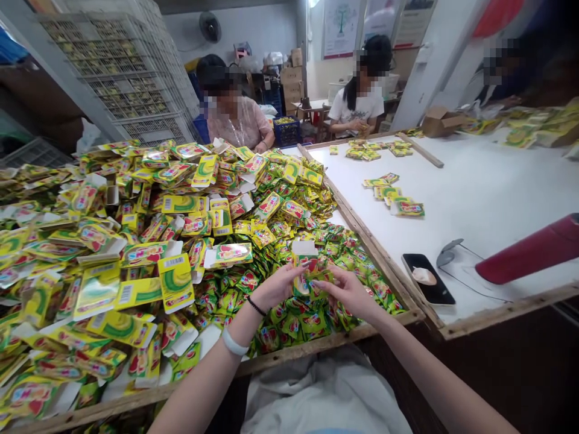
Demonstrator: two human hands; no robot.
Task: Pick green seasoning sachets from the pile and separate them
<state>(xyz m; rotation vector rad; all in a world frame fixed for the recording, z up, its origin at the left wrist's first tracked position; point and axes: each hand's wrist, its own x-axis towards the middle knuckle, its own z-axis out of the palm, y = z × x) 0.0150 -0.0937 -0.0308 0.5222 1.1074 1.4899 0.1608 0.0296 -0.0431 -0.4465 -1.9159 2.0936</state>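
My left hand point(277, 287) and my right hand point(347, 291) meet above the near edge of a table heaped with packaging. Together they grip a small yellow-green carton point(307, 260) whose white top flap stands open. The left fingers pinch its left side, the right fingers close on its lower right with a few green sachets. Beneath the hands lies a pile of small green sachets point(307, 319). Flat and half-folded yellow cartons point(136, 253) cover the table's left and middle.
A wooden rim point(316, 345) edges the heap. To the right, a white table point(488, 187) carries a phone point(427, 278), a dark red cylinder point(534, 250) and a few cartons point(393, 196). Two people sit across the table; a third is at far right. Stacked crates point(126, 72) stand at back left.
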